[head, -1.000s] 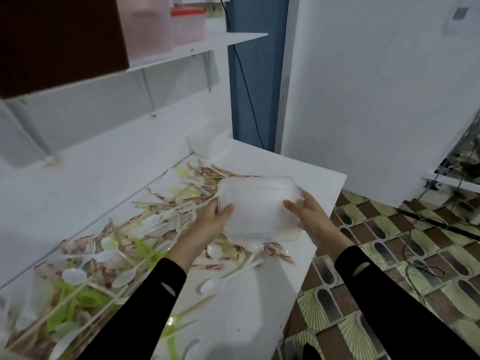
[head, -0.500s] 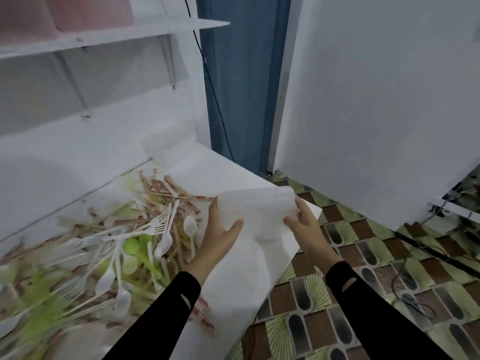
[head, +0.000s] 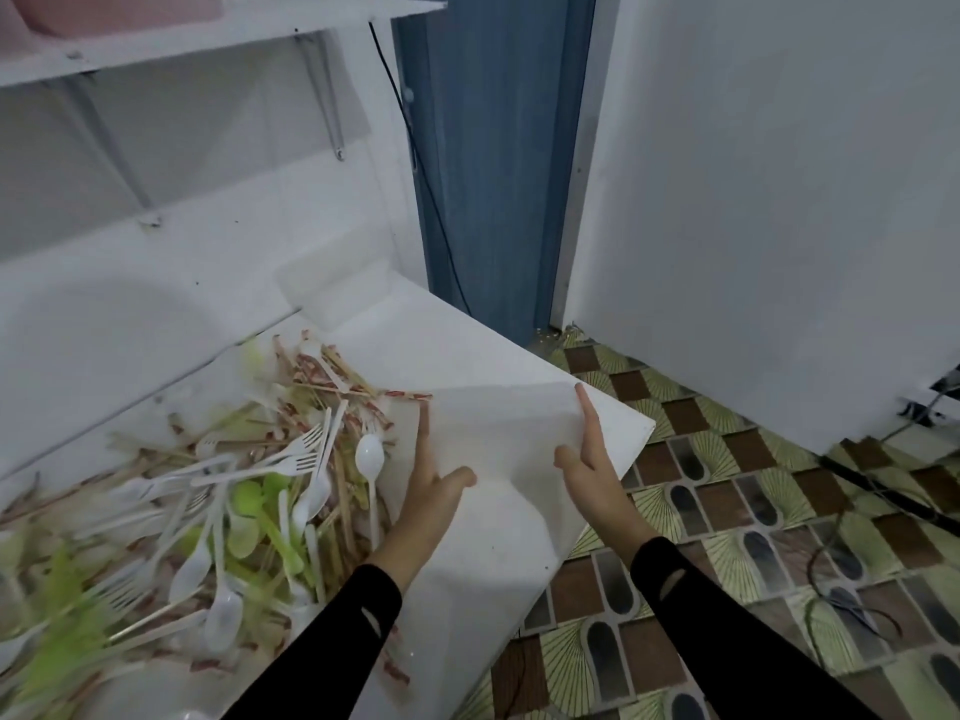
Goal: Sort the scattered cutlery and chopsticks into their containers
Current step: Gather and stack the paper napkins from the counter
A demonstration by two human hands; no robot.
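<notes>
Cutlery pile (head: 270,485) sits left of the container (head: 498,428), just beside its left edge: white forks (head: 291,454), green spoons (head: 260,498), wrapped chopsticks (head: 332,376), long axes mixed. Nearest piece is 1 white spoon (head: 370,457), long axis near-to-far, bowl pointing away. Left hand (head: 431,491) lies flat on the container's left side, fingers straight, thumb spread. Container is translucent, on or just over the table (head: 467,356) end, can't tell which. Right hand (head: 587,459) lies flat on its right side, fingers straight. Judgement: left hand is nearer the pile, so it likely reaches 1st.
</notes>
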